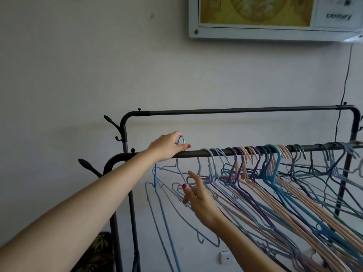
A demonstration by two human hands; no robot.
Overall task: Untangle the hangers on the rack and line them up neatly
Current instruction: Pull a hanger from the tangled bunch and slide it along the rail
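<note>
Hangers (275,173) are crowding the rail (196,153) beyond the right hand (198,197) — fingers spread, holding nothing — while the left hand (167,146) is pinching a lilac hook (181,139).

A room in a home, likely a bedroom or laundry corner: a dark metal garment rack (245,110) with coat pegs at its end stands against a plain white wall, its lower rail crowded with pastel wire and plastic hangers (275,173). A framed picture (275,18) hangs above, a thin black cable (345,75) trailing down from it. A wall socket (225,257) sits low on the wall, and leaf-patterned upholstery (98,254) shows at the lower left.
</note>
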